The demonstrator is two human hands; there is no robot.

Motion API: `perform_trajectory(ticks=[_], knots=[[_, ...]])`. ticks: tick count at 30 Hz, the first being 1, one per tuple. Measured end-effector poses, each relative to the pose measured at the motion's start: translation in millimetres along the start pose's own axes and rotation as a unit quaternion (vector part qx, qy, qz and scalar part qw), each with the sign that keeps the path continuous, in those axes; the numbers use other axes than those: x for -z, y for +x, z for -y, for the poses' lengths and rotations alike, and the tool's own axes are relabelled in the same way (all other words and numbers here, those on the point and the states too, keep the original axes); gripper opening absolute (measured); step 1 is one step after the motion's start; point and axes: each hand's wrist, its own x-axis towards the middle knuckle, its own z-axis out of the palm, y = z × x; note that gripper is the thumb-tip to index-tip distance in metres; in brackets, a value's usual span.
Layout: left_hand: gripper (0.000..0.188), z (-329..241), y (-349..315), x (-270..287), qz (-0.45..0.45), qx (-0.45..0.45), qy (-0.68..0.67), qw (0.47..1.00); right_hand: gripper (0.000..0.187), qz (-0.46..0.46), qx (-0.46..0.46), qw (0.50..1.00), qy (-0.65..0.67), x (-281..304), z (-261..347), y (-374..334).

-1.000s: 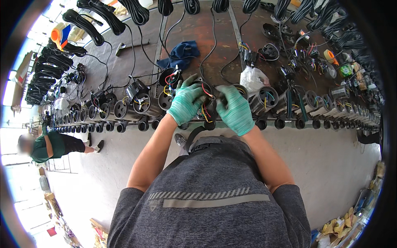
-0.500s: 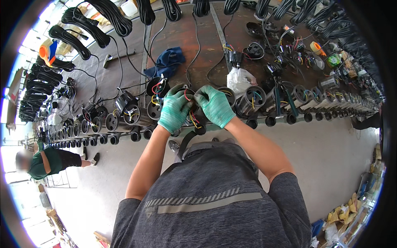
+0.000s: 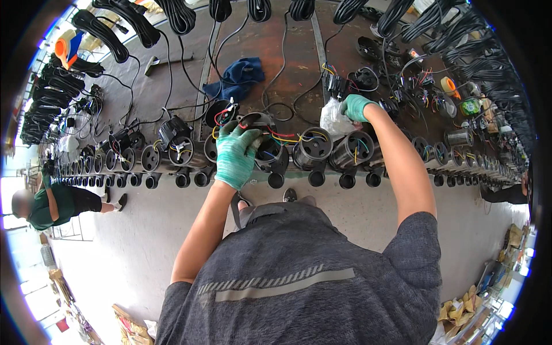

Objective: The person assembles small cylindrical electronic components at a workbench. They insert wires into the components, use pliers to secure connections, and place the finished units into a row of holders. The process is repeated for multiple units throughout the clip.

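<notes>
Right grip [image 3: 357, 107] moved rightward; bag [image 3: 333, 119] at its left.

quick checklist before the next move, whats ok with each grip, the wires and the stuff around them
1. Left grip at the round black part: ok.
2. Right grip at the clear plastic bag: ok.
3. Something pinched in the right grip: cannot tell, fingertips hidden.
4. Green gloves on both: ok.
5. Red wire tucked away: not ok, exposed.
6. Blue cloth apart from both: ok.
</notes>
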Motion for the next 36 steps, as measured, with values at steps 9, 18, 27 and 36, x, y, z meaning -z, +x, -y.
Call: perform_trajectory(ticks=[9, 18, 27, 36], knots=[[0.024, 12, -10, -25, 0.008, 0.018, -0.052, 0.998, 0.029, 0.027, 0.033, 0.983, -0.176, -32, -18, 45], [0.021, 8, -23, -26, 0.064, 0.146, -0.266, 0.951, 0.032, -0.007, -0.014, 0.996, -0.089, -28, -18, 40], [0.022, 6, -3, -9, 0.094, 0.038, -0.19, 0.977, 0.02, -0.132, 0.055, 0.858, 0.493, 12, 89, -109], [0.027, 17, -8, -21, 0.133, 0.137, -0.303, 0.934, 0.017, -0.296, 0.094, 0.719, 0.622, -71, 239, -150]])
